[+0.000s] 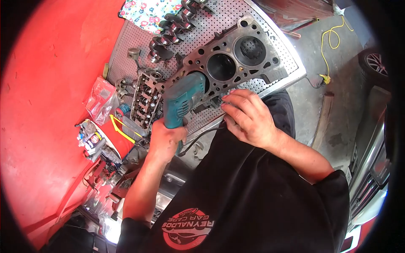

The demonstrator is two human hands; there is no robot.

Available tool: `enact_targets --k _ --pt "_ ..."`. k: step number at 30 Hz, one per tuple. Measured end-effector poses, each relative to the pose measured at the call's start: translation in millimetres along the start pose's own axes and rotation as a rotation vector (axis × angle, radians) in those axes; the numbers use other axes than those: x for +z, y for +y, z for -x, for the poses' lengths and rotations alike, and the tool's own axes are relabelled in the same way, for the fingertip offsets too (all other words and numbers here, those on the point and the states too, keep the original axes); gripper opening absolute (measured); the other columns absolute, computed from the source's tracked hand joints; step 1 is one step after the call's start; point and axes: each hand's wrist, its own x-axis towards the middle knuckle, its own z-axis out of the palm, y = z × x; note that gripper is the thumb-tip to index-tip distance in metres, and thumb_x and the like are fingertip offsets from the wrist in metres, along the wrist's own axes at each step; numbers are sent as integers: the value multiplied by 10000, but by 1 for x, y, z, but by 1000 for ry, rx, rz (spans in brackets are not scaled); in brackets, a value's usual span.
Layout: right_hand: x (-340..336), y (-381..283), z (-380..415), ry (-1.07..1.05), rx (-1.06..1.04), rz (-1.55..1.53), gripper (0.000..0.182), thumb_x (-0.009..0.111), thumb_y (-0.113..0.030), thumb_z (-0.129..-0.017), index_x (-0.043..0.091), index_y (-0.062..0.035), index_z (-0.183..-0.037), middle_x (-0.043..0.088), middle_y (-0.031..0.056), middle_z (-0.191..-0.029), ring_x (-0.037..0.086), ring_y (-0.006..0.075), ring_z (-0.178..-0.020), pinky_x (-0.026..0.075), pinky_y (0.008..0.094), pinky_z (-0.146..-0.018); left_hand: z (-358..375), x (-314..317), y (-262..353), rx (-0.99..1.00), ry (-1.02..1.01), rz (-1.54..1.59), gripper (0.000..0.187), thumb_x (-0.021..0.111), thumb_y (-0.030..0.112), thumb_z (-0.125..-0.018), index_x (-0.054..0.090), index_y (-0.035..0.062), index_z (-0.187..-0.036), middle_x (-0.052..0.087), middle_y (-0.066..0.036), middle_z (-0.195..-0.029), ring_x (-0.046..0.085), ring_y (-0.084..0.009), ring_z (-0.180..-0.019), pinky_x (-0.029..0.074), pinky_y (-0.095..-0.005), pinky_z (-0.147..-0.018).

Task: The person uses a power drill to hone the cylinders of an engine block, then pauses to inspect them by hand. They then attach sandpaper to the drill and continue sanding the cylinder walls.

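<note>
A teal power tool (181, 99) is in my left hand (168, 137), whose fingers wrap round its handle. The tool's head lies over a cylinder bore of the metal engine block (236, 71), hiding most of that bore. Two other bores of the block show uncovered. At the block's near edge is my right hand (249, 118), its fingers bent and drawn together. Whatever lies between those fingertips is too small to tell.
The perforated metal bench (126, 42) also bears a crankshaft (171, 31), a cylinder head (145, 101), a piston (133, 52) and a flowered cloth (145, 12). A black cord (202, 134) runs by my shirt. A yellow cable (324, 46) lies on the floor at right.
</note>
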Motion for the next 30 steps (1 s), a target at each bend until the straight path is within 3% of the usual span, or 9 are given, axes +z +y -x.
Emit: enact_targets --k 5,8,11,14,15,19,25,27,30 --pt "17 -22 -7 8 -140 -112 377 759 -74 -708 701 4 -1072 687 122 -1128 670 299 -1074 558 445 -1008 -4 0 2 -16 16 -48 111 655 19 -771 682 -32 -866 646 -58 -708 609 -150 -632 478 -317 -602" --pt "36 -33 -14 41 -174 -64 550 730 -130 -763 661 -3 -1293 622 185 -1353 598 367 -1275 520 505 -1082 -7 1 8 -11 9 -61 106 648 13 -769 676 -39 -857 647 -62 -707 615 -154 -630 488 -326 -595" --pt "57 -31 -38 31 -32 103 718 719 -286 -856 512 -20 -1491 486 239 -1521 472 454 -1410 449 586 -1143 -12 0 5 -16 -10 -17 93 642 9 -766 670 -40 -839 646 -67 -700 613 -159 -610 486 -328 -579" --pt "75 -27 -61 35 13 42 888 701 -500 -870 399 -45 -1571 383 271 -1593 390 503 -1459 378 632 -1179 -14 0 9 -12 -31 -47 57 638 17 -762 651 -28 -794 626 -67 -665 601 -169 -574 477 -328 -554" --pt "76 -26 -68 40 33 0 981 686 -629 -823 399 -78 -1581 428 272 -1532 404 496 -1442 333 624 -1211 -14 -1 10 -43 -34 -45 53 638 21 -763 647 -26 -786 621 -66 -657 600 -171 -572 476 -329 -552" --pt "85 -12 -75 83 31 -144 702 680 -158 -877 470 -125 -1546 504 216 -1397 505 453 -1335 393 580 -1187 -16 -1 13 -78 -34 -47 49 637 30 -760 636 -19 -762 601 -65 -627 599 -177 -567 471 -329 -543" --pt "90 -8 -75 138 22 -178 697 674 -49 -849 513 -166 -1517 531 194 -1321 545 425 -1252 451 546 -1122 -14 0 21 -105 -29 -88 159 658 14 -733 656 -49 -879 637 -91 -731 609 -203 -609 491 -334 -582" --pt "90 -6 -73 141 14 -192 717 686 -41 -836 507 -167 -1519 530 196 -1318 546 428 -1250 468 539 -1095 -14 2 21 -90 -26 -70 98 645 -4 -734 640 -35 -826 626 -77 -694 603 -189 -585 477 -329 -559" --pt "97 1 -70 125 -22 -172 686 680 -147 -862 488 -151 -1521 519 198 -1327 524 426 -1255 427 541 -1140 -13 4 22 -79 -18 -51 67 638 -12 -736 635 -27 -801 623 -70 -677 604 -181 -580 473 -325 -555"
